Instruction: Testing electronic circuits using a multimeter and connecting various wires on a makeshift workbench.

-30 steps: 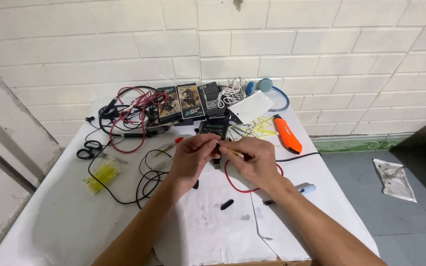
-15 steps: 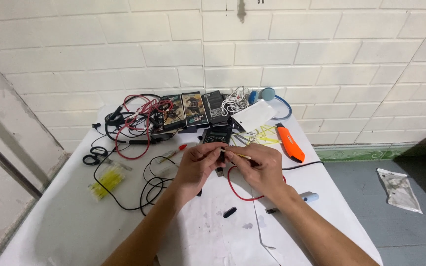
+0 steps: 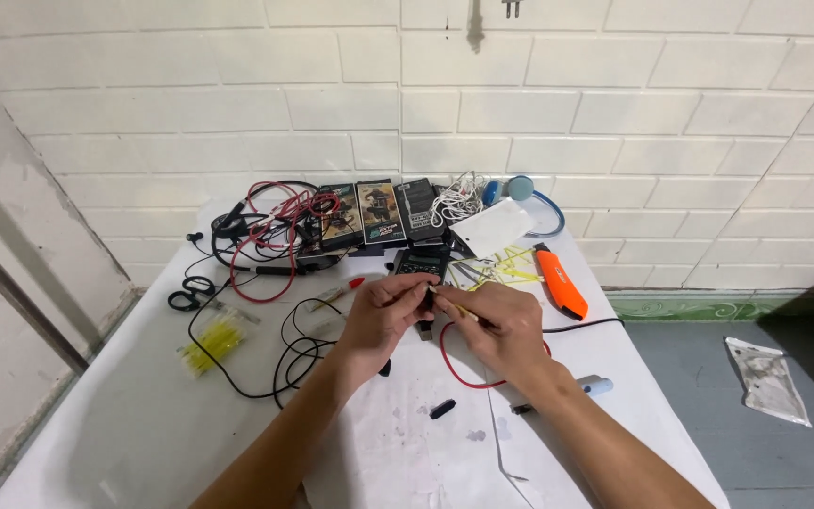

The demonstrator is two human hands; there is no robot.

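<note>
While both hands meet over the middle of the white table [image 3: 124, 415], the left hand [image 3: 381, 316] is curled with its fingertips pinched narrowly around a small dark component [image 3: 425, 303], which sits between the two hands just in front of the black multimeter [image 3: 420, 261]. Right hand [image 3: 501, 325]: closed in a pen-like hold on a thin yellowish probe [image 3: 452, 303], its tip touching the small dark component. Red wire [image 3: 454, 363]: loops on the table beneath the right hand.

Near items, table centre: two small black caps [image 3: 442, 408] lying loose on a sheet of marked white paper [image 3: 398, 452]; a grey-and-blue marker [image 3: 595, 385] just beside the right forearm; a red-tipped pen [image 3: 346, 287] left of the left hand.

Left side: coiled black cable [image 3: 266, 363]; a clear bag of yellow pieces [image 3: 211, 339]; black scissors [image 3: 190, 292].

Far edge, against the white brick wall [image 3: 614, 113]: tangle of red and black leads [image 3: 270, 231]; three dark printed boxes [image 3: 376, 212] standing in a row; white corded earphones [image 3: 459, 193]; a white pouch [image 3: 494, 228]; a blue-and-white headband device [image 3: 525, 198]; yellow wire ties [image 3: 506, 269]; an orange utility knife [image 3: 561, 281].

Floor, right: a crumpled clear packet [image 3: 767, 377] on grey concrete.
</note>
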